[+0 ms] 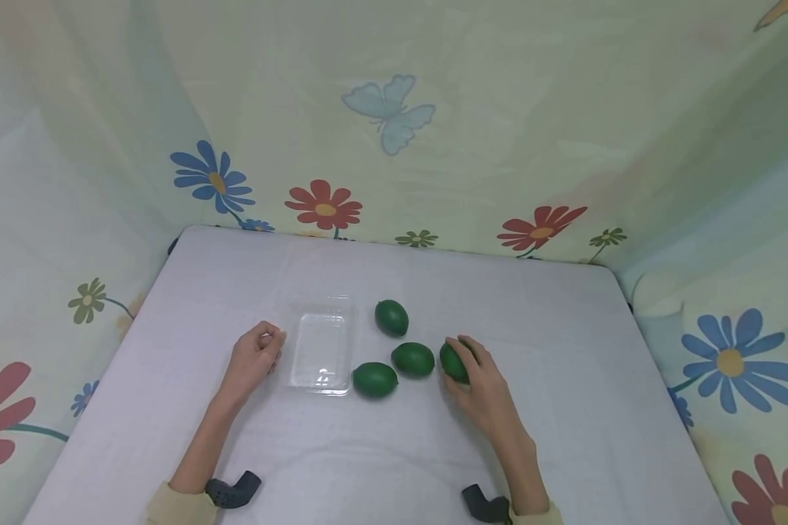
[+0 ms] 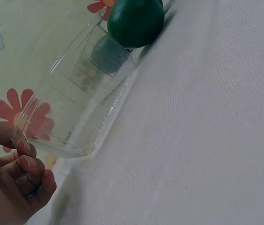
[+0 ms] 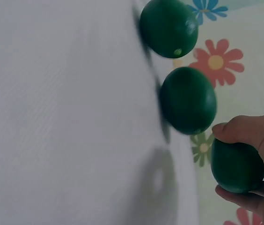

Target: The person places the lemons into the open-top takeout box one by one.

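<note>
A clear plastic container [image 1: 322, 350] stands on the white-covered table, left of the middle. My left hand [image 1: 257, 355] pinches its left rim between thumb and curled fingers, as the left wrist view also shows. My right hand [image 1: 489, 394] grips a green lime [image 3: 237, 164], thumb on one side and fingers on the other. Three more limes lie between the container and that hand: one at the back [image 1: 392, 318], a middle lime [image 1: 413, 360], and a front lime [image 1: 375, 380] close against the container's right side.
The table [image 1: 565, 328] has a white cloth over it. Behind and beside it hangs a curtain [image 1: 473, 146] printed with flowers and a butterfly. Dark curved devices [image 1: 234, 490] sit at both wrists.
</note>
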{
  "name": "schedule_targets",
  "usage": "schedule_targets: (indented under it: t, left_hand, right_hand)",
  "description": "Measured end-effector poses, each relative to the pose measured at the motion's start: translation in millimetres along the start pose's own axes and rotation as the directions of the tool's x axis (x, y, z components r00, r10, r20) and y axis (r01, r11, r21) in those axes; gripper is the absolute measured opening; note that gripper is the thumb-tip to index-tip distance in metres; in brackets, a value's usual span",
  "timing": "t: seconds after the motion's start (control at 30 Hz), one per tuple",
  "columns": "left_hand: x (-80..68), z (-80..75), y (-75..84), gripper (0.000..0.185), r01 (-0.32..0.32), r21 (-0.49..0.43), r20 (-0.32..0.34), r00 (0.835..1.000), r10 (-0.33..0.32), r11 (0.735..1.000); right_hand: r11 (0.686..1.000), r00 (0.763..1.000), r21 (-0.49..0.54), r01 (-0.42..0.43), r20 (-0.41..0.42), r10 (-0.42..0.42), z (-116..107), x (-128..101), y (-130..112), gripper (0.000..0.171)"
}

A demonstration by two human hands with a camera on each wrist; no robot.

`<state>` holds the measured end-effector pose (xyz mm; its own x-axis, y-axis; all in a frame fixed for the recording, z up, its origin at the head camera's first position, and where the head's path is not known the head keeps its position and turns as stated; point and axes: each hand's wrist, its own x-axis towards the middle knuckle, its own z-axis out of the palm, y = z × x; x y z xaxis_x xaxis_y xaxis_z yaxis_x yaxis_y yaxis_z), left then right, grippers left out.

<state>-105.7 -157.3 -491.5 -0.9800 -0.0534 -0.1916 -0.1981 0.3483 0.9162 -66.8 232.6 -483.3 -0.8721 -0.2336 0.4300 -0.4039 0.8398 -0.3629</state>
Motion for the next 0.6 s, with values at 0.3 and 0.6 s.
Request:
schedule_targets:
  t: [0.3, 0.6]
  left_hand:
    - [-1.0, 1.4, -1.0, 0.024, -0.007, -0.014, 0.002, 1.0, 0.007, 1.0]
    - [-1.5, 1.3, -1.8, 0.024, -0.014, -0.004, -0.009, 1.0, 0.014, 1.0]
  right_hand:
    - [0.989, 0.99, 0.042, 0.144, 0.004, -0.144, -16.1, 8.7, -33.6, 0.072]
    - [0.955, 0.968, 0.187, 0.23, 0.059, -0.244, -8.3, 29.6, -71.8, 0.071]
